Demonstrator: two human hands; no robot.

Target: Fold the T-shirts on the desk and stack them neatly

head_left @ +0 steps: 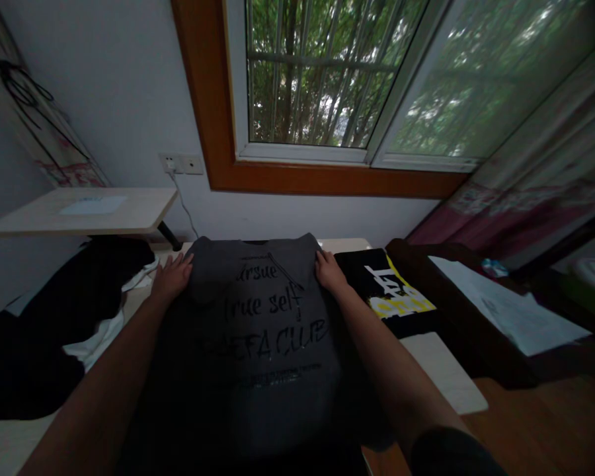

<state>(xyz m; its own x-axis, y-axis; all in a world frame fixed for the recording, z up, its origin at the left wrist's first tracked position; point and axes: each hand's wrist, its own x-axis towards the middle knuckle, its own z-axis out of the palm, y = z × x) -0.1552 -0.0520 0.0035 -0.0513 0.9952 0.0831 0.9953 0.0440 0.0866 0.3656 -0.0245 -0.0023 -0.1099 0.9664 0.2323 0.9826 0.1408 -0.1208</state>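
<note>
A dark grey T-shirt with black lettering lies spread out, front side up, on a light table. At its upper left edge, my left hand rests with fingers spread, fingertips touching the fabric. My right hand is at the upper right edge, its fingers bent and close together on the cloth. The shirt's lower part fades into shadow near my body. Beside my right forearm lies a folded black garment with a white and yellow print.
To the left, black clothing is heaped over white cloth, under a small raised shelf. A cable runs from a wall socket behind the table. At right, a white sheet lies on a dark brown surface. A window is ahead.
</note>
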